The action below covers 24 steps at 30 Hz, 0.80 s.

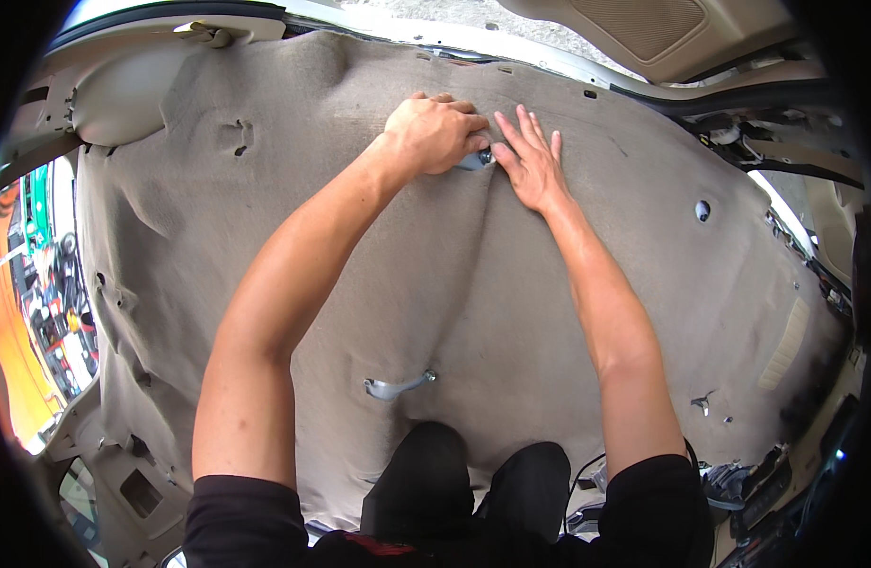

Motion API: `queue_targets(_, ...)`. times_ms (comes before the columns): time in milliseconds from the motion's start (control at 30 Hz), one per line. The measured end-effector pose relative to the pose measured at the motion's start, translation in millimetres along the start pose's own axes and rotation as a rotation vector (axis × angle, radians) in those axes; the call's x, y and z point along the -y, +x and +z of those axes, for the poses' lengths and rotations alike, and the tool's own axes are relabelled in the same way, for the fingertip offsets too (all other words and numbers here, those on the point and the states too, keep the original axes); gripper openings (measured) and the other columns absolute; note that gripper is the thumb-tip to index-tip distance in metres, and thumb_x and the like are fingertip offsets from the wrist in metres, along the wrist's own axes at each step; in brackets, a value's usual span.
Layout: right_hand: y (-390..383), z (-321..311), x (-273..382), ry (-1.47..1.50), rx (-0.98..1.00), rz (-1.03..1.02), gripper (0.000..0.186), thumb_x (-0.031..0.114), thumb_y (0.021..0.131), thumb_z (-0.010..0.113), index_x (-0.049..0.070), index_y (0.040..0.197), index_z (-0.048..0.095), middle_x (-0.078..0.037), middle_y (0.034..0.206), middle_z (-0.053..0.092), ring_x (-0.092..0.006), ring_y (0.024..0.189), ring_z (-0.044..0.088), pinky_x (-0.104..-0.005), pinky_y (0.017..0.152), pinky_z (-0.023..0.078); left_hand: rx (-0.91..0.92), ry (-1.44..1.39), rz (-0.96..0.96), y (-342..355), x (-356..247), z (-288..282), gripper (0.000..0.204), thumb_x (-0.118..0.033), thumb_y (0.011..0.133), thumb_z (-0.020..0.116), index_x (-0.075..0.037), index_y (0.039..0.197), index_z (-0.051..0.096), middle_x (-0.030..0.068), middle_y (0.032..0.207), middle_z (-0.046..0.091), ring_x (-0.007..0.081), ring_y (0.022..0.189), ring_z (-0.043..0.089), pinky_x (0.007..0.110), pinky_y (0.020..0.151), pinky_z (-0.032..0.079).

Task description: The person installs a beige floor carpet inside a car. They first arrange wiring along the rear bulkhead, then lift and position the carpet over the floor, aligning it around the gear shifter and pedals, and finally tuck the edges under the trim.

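Note:
A large grey-beige carpet covers the vehicle floor beneath me. My left hand is at the upper middle, fingers bent down over a metal fitting that shows through a carpet opening; what its fingertips hold is hidden. My right hand lies open on the carpet just right of it, fingers spread, thumb near the fitting. A crease runs from there down to a second metal bracket in an opening between my forearms. A smaller hole is at the right.
My dark-clad knees are at the bottom. Beige trim lines the upper left, a panel with a grille the upper right. Door openings show at left and top; outside left are orange and green surfaces with jumbled items. Dark fittings sit at lower right.

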State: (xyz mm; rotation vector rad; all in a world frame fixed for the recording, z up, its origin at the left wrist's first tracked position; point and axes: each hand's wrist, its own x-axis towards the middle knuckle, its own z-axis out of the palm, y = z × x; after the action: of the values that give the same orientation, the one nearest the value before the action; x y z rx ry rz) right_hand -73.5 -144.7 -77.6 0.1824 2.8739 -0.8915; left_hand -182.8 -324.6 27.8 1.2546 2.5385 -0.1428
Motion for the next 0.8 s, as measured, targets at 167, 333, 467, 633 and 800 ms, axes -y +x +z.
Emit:
queue_targets(167,1.2,5.4,2.5,-0.232,-0.108,-0.034,0.052,0.046,0.112,0.039,0.037,0.163,0.035,-0.006,0.172,0.027,-0.0290,0.159,0.025,-0.0568,0.129,0.015,0.160,-0.012,0.040,14.8,0.3,-10.6,0.048,-0.050,0.109,0.043,-0.024,0.144,0.064,0.0066,0.152,0.057,0.0275,0.145,0.050,0.050,0.121,0.041)
queue_targets(333,-3.2,6.1,3.8,-0.326,-0.057,0.069,0.055,0.043,0.110,0.044,0.036,0.164,0.034,-0.003,0.173,0.026,-0.0253,0.159,0.026,-0.0546,0.129,0.018,0.350,0.020,-0.022,29.7,-19.8,-18.5,0.053,-0.060,0.108,0.035,-0.037,0.149,0.058,0.0078,0.168,0.037,0.0340,0.156,0.031,0.057,0.126,0.031)
queue_targets(467,-3.0,3.6,10.0,-0.328,-0.028,0.106,0.054,0.047,0.111,0.038,0.035,0.164,0.033,0.000,0.173,0.026,-0.0235,0.159,0.024,-0.0547,0.131,0.015,0.523,-0.384,-0.023,60.7,10.8,-30.8,0.062,-0.064,0.104,0.045,-0.027,0.152,0.056,0.0123,0.169,0.034,0.0375,0.157,0.028,0.059,0.126,0.028)
queue_targets(633,2.9,8.5,-0.9,-0.316,-0.091,0.056,0.057,0.052,0.110,0.034,0.032,0.163,0.037,-0.001,0.172,0.028,-0.0237,0.160,0.023,-0.0547,0.130,0.014,0.086,-0.288,-0.216,128.2,45.0,8.7,0.080,-0.071,0.089,0.064,-0.018,0.149,0.059,0.0201,0.161,0.044,0.0394,0.145,0.046,0.055,0.118,0.039)
queue_targets(800,2.6,9.2,3.9,-0.238,-0.082,-0.012,0.059,0.050,0.109,0.038,0.023,0.161,0.041,-0.007,0.171,0.031,-0.0274,0.159,0.025,-0.0590,0.127,0.017,0.070,-0.337,-0.271,150.7,32.6,33.4,0.099,-0.072,0.073,0.080,-0.002,0.142,0.061,0.0266,0.133,0.065,0.0424,0.132,0.058,0.049,0.111,0.047)
